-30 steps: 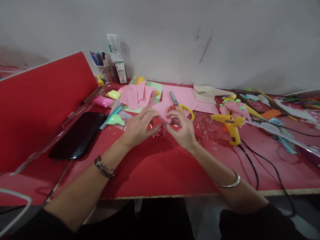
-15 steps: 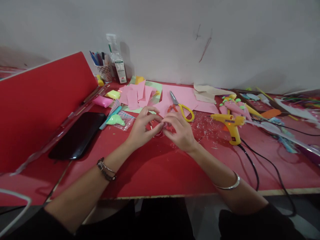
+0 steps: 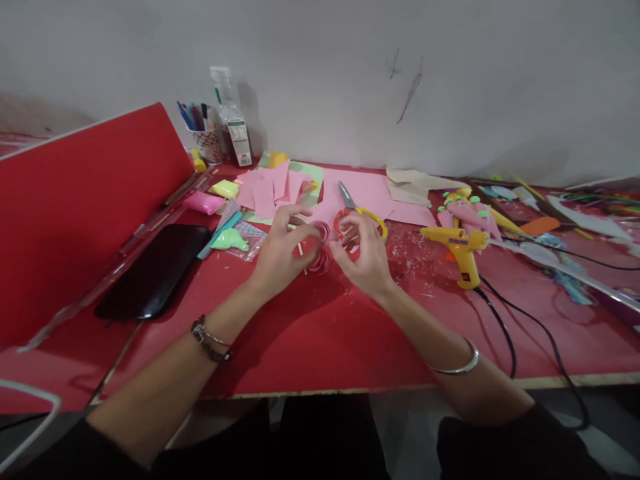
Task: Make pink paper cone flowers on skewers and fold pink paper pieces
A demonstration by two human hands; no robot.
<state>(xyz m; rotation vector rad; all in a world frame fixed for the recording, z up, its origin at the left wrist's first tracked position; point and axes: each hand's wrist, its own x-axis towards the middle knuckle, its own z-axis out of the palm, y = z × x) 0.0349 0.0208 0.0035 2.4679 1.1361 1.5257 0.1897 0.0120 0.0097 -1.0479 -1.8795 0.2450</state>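
Note:
Pink curled paper strips (image 3: pixel 320 264) lie on the red table between my two hands. My left hand (image 3: pixel 285 252) is just left of them, fingers bent and thumb apart from the index finger. My right hand (image 3: pixel 367 260) is to their right, thumb and fingers spread; I make out nothing held in either hand. Partly behind my right hand are scissors (image 3: pixel 346 195) with red and yellow handles. Pink paper sheets (image 3: pixel 363 190) are spread beyond the hands, with cut pink pieces (image 3: pixel 264 200) to the left.
A yellow glue gun (image 3: pixel 466 260) with a black cord stands on the right, near pink craft pieces (image 3: pixel 465 213). At left are a black phone (image 3: pixel 155 270), clay packets (image 3: pixel 203 202) and a red board (image 3: pixel 90 220). A pen cup (image 3: pixel 207 145) and a bottle (image 3: pixel 237 137) stand by the wall.
My hands have parted; their fingertips were together before. The pink curled strips between them now show more fully.

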